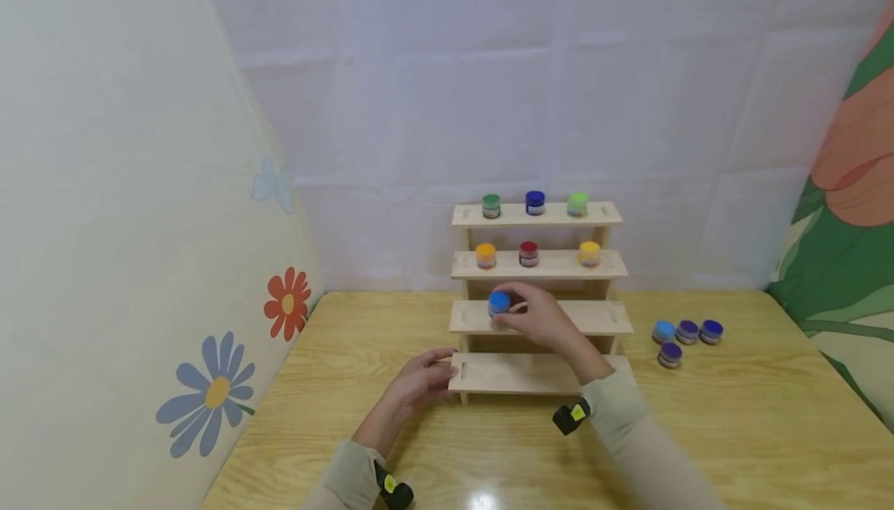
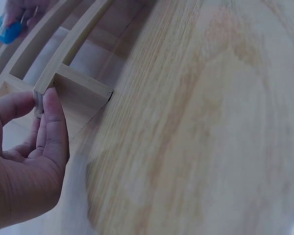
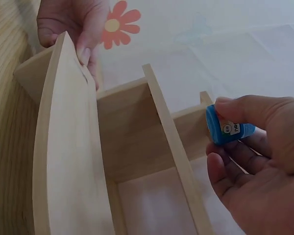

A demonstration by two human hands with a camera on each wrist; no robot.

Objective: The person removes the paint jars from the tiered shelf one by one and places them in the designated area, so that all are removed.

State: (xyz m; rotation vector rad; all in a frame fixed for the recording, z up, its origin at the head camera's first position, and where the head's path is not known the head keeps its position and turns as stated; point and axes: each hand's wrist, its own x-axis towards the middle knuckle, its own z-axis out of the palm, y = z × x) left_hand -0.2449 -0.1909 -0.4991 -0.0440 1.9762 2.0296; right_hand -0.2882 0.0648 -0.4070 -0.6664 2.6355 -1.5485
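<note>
A small blue paint jar [image 1: 499, 303] is pinched between the thumb and fingers of my right hand [image 1: 534, 314]. It overlaps the left part of the second-lowest step of the stepped wooden rack [image 1: 517, 374]. In the right wrist view, the blue jar [image 3: 225, 126] is tilted, with a white label toward the camera. My left hand [image 1: 421, 379] grips the left end of the rack's lowest step. Its thumb and fingers pinch the board end [image 2: 38, 103] in the left wrist view.
Green, dark blue and light green jars [image 1: 577, 204] stand on the top step. Orange, dark red and yellow jars [image 1: 589, 254] stand one step lower. Several blue and purple jars [image 1: 687, 331] sit on the wooden table [image 1: 740, 417], right of the rack. A white cloth [image 1: 433, 122] hangs behind.
</note>
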